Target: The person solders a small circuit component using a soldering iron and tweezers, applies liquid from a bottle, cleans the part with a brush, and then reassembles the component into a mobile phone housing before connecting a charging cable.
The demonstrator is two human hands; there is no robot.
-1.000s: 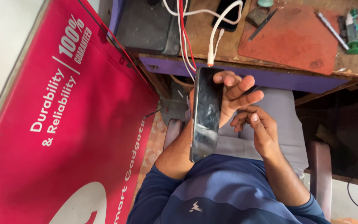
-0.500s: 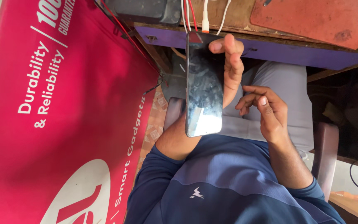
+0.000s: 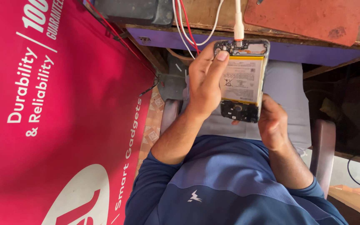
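A phone (image 3: 241,81) with its back cover off shows a white, yellow-edged battery and dark circuit boards at both ends. It is held above my lap, just below the bench edge. A white charging cable (image 3: 238,25) is plugged into its top end. My left hand (image 3: 203,85) grips the phone's left side, with one fingertip pressed on the upper board. My right hand (image 3: 271,125) holds the lower right corner from beneath.
A wooden workbench with a purple front edge (image 3: 313,52) runs along the top and carries a red mat (image 3: 309,18), a black box (image 3: 134,12) and red and white wires (image 3: 184,29). A large red banner (image 3: 55,116) fills the left. A chair arm (image 3: 323,146) is at the right.
The phone has been turned over from its dark glass screen to its open back. My right hand, which hovered beside it, now holds its lower corner. The view has closed in.
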